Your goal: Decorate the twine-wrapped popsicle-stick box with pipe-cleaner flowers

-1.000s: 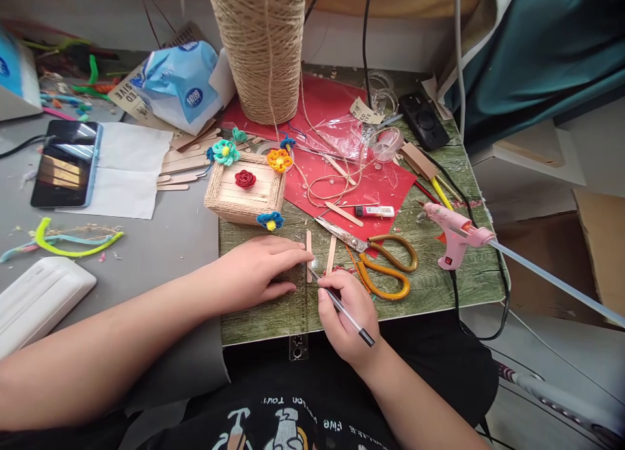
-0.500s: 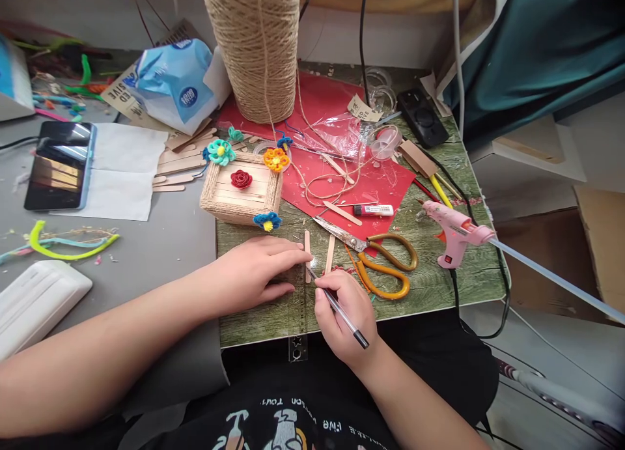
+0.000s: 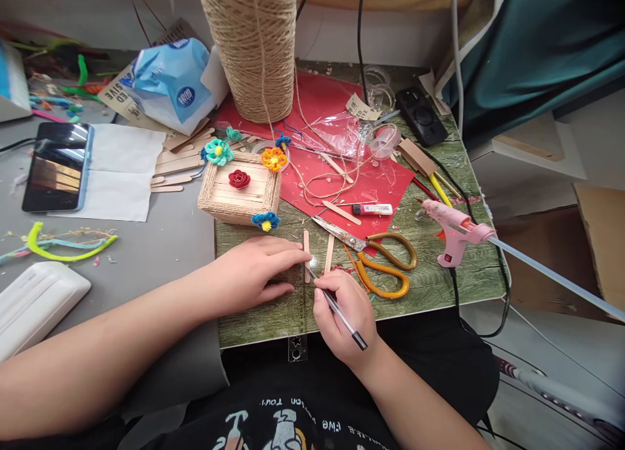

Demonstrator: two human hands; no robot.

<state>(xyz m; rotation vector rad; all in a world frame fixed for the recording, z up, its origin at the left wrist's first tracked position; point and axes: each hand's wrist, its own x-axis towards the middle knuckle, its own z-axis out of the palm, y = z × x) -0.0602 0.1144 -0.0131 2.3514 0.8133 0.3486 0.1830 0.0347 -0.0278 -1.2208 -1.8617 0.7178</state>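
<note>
My right hand (image 3: 346, 313) is closed around a black-capped pen (image 3: 344, 320), its tip at a small wooden craft stick (image 3: 306, 241). Fingers stretched out, my left hand (image 3: 258, 271) lies on the table with its index fingertip on that stick. A clear ruler (image 3: 297, 347) runs under the stick and sticks out over the table's front edge. Just right of it lies another craft stick (image 3: 329, 253). Orange-handled scissors (image 3: 385, 267) rest beyond my right hand. Behind my left hand stands a twine-edged wooden box (image 3: 239, 196) with yarn flowers and a red rose on it.
A large twine spool (image 3: 249, 53) stands at the back on red sheets (image 3: 312, 196). To the right is a pink glue gun (image 3: 454, 232) with a long glue stick. A phone (image 3: 58, 167) and a blue tissue pack (image 3: 170, 82) lie left. A glue tube (image 3: 372, 209) lies near the scissors.
Almost nothing differs. The whole view has shifted very slightly; both hands and the pen keep about the same place on the stick.
</note>
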